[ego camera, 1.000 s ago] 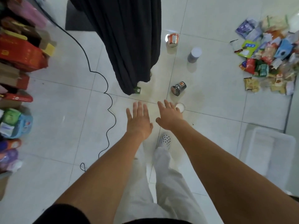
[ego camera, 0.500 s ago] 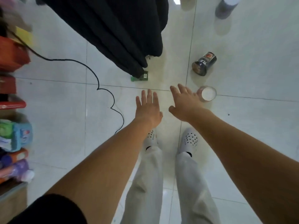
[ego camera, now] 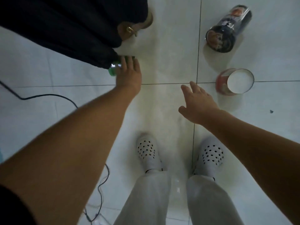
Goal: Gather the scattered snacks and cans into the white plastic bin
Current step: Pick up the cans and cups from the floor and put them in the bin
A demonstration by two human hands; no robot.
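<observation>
Far left: black cloth (ego camera: pixel 65 26). Far right: dark cylindrical can (ego camera: pixel 227 31), on its side. Right: red white-lidded can (ego camera: pixel 233 82); my right hand (ego camera: pixel 201 104) hovers near, fingers spread. Cloth hem: small green foil snack (ego camera: pixel 112 71), my left hand (ego camera: pixel 129 75) touching it, fingers straight.

A: The floor tiles (ego camera: pixel 259 135) are gleaming, smooth and glazed, and are throwing back pale reflections under both cans.
B: The dark can (ego camera: pixel 227 30) is showing a glossy printed wrap. The red can (ego camera: pixel 221 84) is wearing a thin metal rim round a matt white lid (ego camera: pixel 240 81).
A: The small green item (ego camera: pixel 113 70) is glinting silvery at its end.
B: The black cloth (ego camera: pixel 65 26) is looking matt, the trousers (ego camera: pixel 151 200) are looking like soft pale fabric, and the white clogs (ego camera: pixel 146 151) are looking matt and perforated
</observation>
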